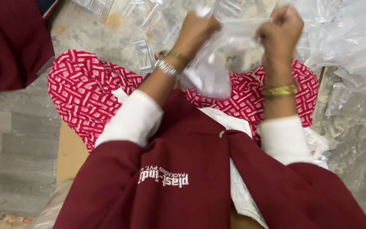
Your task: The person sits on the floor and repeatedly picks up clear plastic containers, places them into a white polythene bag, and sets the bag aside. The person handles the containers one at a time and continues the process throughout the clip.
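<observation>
From the head view, looking down over the person's lap: both hands are raised in front of the chest, and between them hangs a thin clear plastic bag [217,63]. The left hand [196,29] has its grip closed on the bag's upper edge at one side, fingers curled in tight. The right hand [281,27] is pinched shut on the same edge at the other side, so the top of the bag is stretched between the two fists while the rest sags down, blurred, over the red patterned cloth [85,91] on the knees.

The bag looks very light and quite limp; it has no stiffness of its own and takes whatever shape the hands give it. I would judge the film slippery and easy to crumple or tear if pulled hard, so the sensible place to hold is where the hands are now, at the top edge, with a pinch of fingertips rather than a full fist.

On the floor [18,140] beyond the knees lie several small clear plastic boxes [142,54], which look rigid by contrast, and on the person's right is a heap of more clear plastic film [344,38]. A flat piece of brown cardboard [69,152] lies under the person's left side.
</observation>
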